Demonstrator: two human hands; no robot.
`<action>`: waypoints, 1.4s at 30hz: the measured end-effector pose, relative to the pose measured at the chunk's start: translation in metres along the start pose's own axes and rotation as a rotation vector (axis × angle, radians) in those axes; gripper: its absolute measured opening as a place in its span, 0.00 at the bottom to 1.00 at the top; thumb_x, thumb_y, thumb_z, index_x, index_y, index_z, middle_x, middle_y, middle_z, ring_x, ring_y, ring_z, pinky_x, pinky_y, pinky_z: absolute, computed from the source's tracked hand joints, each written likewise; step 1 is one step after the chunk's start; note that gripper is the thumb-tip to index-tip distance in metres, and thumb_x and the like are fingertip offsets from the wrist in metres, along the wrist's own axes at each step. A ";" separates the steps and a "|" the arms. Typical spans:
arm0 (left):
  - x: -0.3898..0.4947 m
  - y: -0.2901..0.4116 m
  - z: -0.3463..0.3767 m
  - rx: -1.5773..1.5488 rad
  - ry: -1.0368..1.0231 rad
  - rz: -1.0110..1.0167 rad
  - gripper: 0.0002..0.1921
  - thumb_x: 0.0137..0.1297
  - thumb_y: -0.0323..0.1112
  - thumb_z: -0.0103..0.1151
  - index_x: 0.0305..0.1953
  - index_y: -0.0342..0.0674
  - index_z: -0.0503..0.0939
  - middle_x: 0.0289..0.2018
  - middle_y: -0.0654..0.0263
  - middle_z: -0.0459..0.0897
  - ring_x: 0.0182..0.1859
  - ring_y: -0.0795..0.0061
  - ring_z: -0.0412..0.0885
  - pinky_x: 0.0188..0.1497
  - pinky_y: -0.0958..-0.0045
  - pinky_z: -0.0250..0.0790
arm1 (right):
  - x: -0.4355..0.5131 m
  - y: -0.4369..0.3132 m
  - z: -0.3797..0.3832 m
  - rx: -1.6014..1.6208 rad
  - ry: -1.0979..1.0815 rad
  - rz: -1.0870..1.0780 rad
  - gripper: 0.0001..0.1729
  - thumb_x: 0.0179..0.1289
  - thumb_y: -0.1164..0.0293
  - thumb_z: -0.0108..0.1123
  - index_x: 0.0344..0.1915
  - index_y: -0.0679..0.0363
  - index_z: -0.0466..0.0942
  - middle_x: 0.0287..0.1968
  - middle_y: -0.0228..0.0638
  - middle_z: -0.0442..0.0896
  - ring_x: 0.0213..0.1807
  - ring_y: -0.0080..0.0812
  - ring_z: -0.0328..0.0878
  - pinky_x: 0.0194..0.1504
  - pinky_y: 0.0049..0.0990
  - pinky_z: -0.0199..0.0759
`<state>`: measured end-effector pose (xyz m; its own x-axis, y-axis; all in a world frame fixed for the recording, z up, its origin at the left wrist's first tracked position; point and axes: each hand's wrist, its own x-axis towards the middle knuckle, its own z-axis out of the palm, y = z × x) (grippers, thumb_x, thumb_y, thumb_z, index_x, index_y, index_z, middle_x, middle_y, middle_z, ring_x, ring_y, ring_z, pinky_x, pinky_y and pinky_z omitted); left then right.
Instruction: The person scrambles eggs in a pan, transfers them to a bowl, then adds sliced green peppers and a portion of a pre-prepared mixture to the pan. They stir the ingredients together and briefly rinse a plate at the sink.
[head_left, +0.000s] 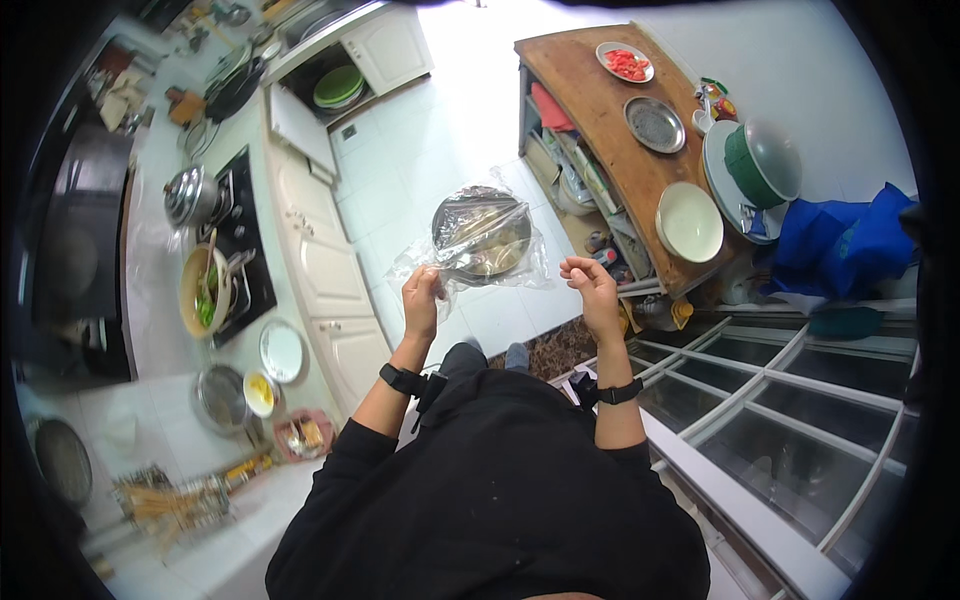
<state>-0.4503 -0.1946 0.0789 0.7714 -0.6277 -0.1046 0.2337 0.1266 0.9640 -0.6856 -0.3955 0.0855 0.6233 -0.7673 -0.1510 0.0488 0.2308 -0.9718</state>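
My left hand (421, 296) pinches the gathered edge of a clear plastic bag (536, 259) between thumb and fingers. The thin plastic spreads over or in front of a dark-rimmed round container (491, 236), whose pale contents show through. I cannot tell how far the bag wraps around it or what the contents are. Just right of the bag, my right hand (595, 289) has loosely bent fingers with nothing visible in them. Both wrists wear black straps with small devices.
On the left counter are a gas stove (244, 217), a steel pot (191, 196) and a pan (196, 296) with green food. The wooden table (592, 82) at right bears a plate of chopped red food (628, 64), a metal plate (655, 124) and a cream bowl (688, 223). A cabinet door (300, 133) stands ajar.
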 end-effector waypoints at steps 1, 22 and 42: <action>0.029 -0.001 0.003 -0.025 -0.017 -0.010 0.13 0.74 0.36 0.50 0.28 0.41 0.73 0.24 0.75 0.68 0.27 0.84 0.64 0.31 0.76 0.62 | 0.021 0.000 -0.001 -0.026 0.025 0.023 0.17 0.73 0.70 0.58 0.55 0.70 0.77 0.50 0.40 0.85 0.52 0.29 0.82 0.57 0.27 0.74; 0.597 -0.119 0.228 0.343 -0.833 -0.173 0.15 0.68 0.37 0.49 0.24 0.37 0.75 0.22 0.72 0.74 0.27 0.81 0.69 0.32 0.73 0.63 | 0.463 0.029 -0.041 -0.122 0.744 0.022 0.23 0.72 0.64 0.61 0.59 0.67 0.73 0.51 0.40 0.83 0.50 0.29 0.81 0.49 0.28 0.76; 0.758 -0.157 0.297 0.542 -0.942 -0.702 0.15 0.67 0.33 0.51 0.50 0.35 0.83 0.37 0.69 0.82 0.37 0.79 0.75 0.41 0.74 0.68 | 0.535 0.040 -0.039 0.008 1.462 0.095 0.06 0.72 0.72 0.61 0.45 0.62 0.78 0.32 0.26 0.81 0.31 0.16 0.76 0.34 0.18 0.72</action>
<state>-0.0781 -0.9182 -0.0790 -0.1813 -0.7572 -0.6275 -0.0226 -0.6347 0.7725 -0.3804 -0.8200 -0.0417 -0.7049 -0.6586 -0.2633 0.0608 0.3137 -0.9476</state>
